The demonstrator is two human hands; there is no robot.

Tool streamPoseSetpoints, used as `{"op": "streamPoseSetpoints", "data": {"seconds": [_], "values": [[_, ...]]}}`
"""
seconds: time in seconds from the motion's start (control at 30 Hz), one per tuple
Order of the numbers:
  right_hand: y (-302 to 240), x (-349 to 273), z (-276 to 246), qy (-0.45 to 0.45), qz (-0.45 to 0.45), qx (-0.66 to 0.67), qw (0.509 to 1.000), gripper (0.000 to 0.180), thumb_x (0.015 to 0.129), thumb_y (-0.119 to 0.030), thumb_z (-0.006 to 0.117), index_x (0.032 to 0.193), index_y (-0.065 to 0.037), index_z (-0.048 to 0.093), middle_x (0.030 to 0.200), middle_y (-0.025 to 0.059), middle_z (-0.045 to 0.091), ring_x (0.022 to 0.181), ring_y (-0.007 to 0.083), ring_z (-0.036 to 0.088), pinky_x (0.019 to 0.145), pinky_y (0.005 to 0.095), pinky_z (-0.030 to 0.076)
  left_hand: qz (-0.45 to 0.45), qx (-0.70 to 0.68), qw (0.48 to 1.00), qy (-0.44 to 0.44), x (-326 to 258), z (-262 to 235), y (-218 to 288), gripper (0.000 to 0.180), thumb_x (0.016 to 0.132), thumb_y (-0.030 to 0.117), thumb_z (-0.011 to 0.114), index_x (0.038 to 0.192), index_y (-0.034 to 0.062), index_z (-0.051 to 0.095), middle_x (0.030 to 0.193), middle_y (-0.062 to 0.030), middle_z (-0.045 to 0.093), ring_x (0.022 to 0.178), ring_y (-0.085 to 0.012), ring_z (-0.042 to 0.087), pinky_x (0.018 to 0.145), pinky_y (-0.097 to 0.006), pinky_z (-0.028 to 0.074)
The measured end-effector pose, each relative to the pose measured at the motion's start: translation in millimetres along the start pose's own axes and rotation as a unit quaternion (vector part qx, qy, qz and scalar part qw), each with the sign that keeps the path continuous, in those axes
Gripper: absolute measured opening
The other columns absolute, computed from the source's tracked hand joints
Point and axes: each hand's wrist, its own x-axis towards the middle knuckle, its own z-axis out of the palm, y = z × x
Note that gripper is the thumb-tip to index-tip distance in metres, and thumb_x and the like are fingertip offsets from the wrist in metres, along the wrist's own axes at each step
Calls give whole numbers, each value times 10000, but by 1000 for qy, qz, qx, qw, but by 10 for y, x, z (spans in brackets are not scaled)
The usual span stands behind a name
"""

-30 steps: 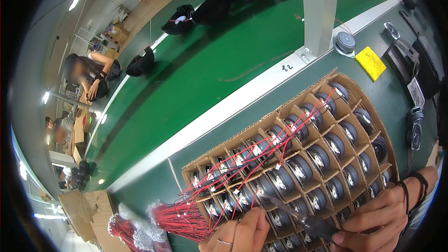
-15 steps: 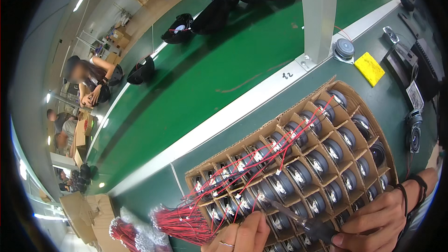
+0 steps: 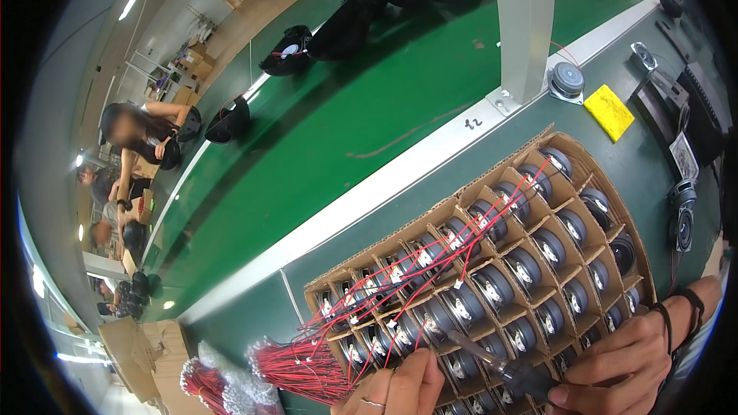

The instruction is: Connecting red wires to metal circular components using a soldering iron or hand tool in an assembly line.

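My right hand [image 3: 623, 361] is closed round the dark handle of a soldering iron [image 3: 526, 378], its metal barrel slanting up and left. The tip rests at the terminal of a small round speaker [image 3: 434, 315] in a cardboard divider box [image 3: 638, 234]. Close by, my left hand [image 3: 403, 386] is pinched at the near edge of the box, a thin red wire [image 3: 419, 336] running down to its fingertips. Whatever else the fingertips grip is hidden. Several speakers stand on edge in the compartments, and red and black wires [image 3: 442, 257] lie across the upper rows.
Bundles of red wires [image 3: 296, 369] with white connectors lie left of the box. Beyond it runs a green conveyor [image 3: 369, 138] carrying black shells [image 3: 342, 31]. A loose speaker [image 3: 566, 81], a yellow sponge [image 3: 609, 114] and speaker parts [image 3: 683, 215] lie at the right. A co-worker [image 3: 138, 127] sits far left.
The black shells on the conveyor have shifted slightly left and toward me. At the far left, a person's arm now reaches down across the belt edge. My hands and the iron stay nearly still.
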Motion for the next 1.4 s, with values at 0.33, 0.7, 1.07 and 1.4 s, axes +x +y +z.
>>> {"op": "streamPoseSetpoints", "data": {"seconds": [0.33, 0.7, 1.07, 1.4], "values": [[18, 3, 21, 22, -4, 21, 1000, 109, 664, -83, 697, 753, -90, 635, 782, 73, 604, 640, 184, 631, 556, 247, 419, -5, -4, 1000, -6, -3, -7, 5, 160, 794, 44, 791, 921, 75, 700, 664, -37, 586, 525, -177, 580, 480, -293, 466], [-11, -24, 136, 99, 39, 8, 994, 179, 674, 32, 742, 784, -57, 632, 859, 125, 615, 622, 219, 619, 473, 259, 477, -14, -4, 1000, -3, -17, -4, 0, 179, 786, 50, 798, 932, 88, 702, 670, -40, 596, 524, -184, 587, 480, -297, 468], [9, -31, 105, 123, 51, -30, 991, 309, 617, 152, 777, 816, -30, 626, 939, 186, 603, 637, 245, 582, 458, 275, 461, -6, -15, 1000, 1, -14, -1, -2, 197, 775, 42, 800, 939, 89, 701, 672, -43, 593, 536, -185, 594, 488, -301, 474], [44, -32, 134, 133, 40, -26, 990, 302, 622, 157, 774, 806, -30, 625, 933, 188, 605, 642, 245, 582, 465, 271, 466, -8, -2, 1000, -1, -23, -9, -4, 196, 775, 35, 799, 933, 87, 696, 668, -45, 587, 530, -187, 586, 483, -298, 467]]}}
